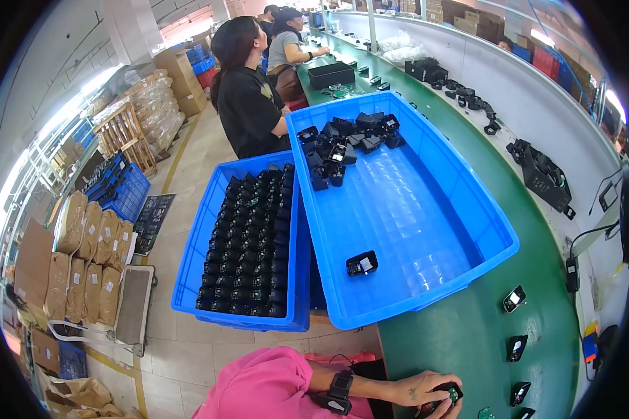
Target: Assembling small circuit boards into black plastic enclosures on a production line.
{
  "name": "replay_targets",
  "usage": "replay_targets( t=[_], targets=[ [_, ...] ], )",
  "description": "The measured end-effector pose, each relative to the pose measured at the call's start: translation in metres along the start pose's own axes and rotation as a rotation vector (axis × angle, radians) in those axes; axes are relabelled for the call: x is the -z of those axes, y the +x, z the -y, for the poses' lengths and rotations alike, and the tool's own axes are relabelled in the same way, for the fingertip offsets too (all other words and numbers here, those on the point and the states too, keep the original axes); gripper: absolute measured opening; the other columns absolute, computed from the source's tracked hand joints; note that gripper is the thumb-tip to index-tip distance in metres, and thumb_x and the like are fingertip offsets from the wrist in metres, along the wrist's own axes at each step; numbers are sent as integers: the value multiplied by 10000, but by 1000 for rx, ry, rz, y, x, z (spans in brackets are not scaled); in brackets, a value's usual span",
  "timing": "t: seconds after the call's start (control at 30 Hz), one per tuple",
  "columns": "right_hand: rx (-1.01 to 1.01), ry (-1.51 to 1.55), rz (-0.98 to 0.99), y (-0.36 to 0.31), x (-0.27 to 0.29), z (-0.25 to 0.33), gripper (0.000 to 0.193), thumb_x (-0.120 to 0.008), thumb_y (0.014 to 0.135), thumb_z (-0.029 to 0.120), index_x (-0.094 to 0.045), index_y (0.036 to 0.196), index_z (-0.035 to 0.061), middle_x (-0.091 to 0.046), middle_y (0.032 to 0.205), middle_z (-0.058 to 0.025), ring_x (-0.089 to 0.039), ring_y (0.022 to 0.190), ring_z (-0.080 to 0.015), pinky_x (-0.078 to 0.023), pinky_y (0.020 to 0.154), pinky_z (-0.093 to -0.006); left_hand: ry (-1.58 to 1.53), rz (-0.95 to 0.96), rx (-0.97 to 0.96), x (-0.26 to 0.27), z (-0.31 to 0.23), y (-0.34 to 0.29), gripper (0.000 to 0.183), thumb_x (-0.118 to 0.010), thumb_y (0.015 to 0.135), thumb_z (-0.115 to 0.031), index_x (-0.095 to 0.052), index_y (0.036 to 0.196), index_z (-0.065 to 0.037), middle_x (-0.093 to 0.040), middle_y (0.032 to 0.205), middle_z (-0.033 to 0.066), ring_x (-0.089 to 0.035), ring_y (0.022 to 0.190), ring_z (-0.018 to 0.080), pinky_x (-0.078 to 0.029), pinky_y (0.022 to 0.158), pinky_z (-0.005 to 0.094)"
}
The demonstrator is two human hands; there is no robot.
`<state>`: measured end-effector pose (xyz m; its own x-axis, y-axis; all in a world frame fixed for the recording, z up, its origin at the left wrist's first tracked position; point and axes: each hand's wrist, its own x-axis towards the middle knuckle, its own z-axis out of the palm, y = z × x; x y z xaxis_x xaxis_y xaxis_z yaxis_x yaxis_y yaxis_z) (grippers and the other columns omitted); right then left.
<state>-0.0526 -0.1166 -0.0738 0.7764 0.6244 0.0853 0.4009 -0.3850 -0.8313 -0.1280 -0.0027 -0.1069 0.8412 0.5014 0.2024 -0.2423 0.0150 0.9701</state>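
Note:
My left forearm in a pink sleeve, with a black band at the wrist, reaches across from the bottom edge. My left hand (419, 390) is curled round a small black casing (449, 386) with green circuit board showing in it, just above the green bench (426, 342). More fingers show low at the picture's edge; whether they belong to my right hand I cannot tell. Right of the hands, several black casings (516, 348) lie in a row on the bench. A green circuit board (486, 413) lies close by at the bottom edge.
A large blue bin (416, 307) with a heap of black casings (342, 146) rests tilted over the bench edge. Left of it, another blue bin (182, 297) holds rows of black parts. Co-workers (248, 105) sit farther along. A trolley (133, 307) with wrapped packages stands on the floor.

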Motion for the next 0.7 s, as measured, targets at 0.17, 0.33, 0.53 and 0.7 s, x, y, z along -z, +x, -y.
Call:
replay_targets(
  t=[0.17,0.33,0.53,0.7],
  targets=[
    [-47,-6,-21,-4,-2,-1,420,-561,994,307,-630,1226,-36,-676,1078,-242,-661,961,-365,-527,815,-432,160,-135,-81,-3,3,-3,420,-562,954,-155,-490,1361,-77,-595,1136,149,-608,1025,284,-494,889,393],
    [218,-213,-93,-5,2,3,354,-603,972,273,-671,1114,-44,-676,998,-231,-652,893,-372,-520,796,-436,156,-118,-6,-4,7,-8,501,-600,932,-151,-470,1411,-82,-555,1113,134,-581,1003,265,-476,879,369],
    [68,-124,-141,-11,8,9,306,-615,972,251,-672,1016,-46,-674,941,-221,-640,823,-346,-521,750,-410,120,-139,10,-4,8,-8,489,-602,944,-145,-489,1416,-93,-545,1156,125,-588,1005,238,-507,832,340],
    [-211,343,-18,-6,21,-10,268,-608,984,203,-603,940,-61,-622,784,-102,-545,699,-149,-484,615,-310,92,-94,-101,3,5,-6,491,-606,919,-90,-513,1400,-100,-512,1201,123,-599,925,190,-526,758,292]
  ],
)
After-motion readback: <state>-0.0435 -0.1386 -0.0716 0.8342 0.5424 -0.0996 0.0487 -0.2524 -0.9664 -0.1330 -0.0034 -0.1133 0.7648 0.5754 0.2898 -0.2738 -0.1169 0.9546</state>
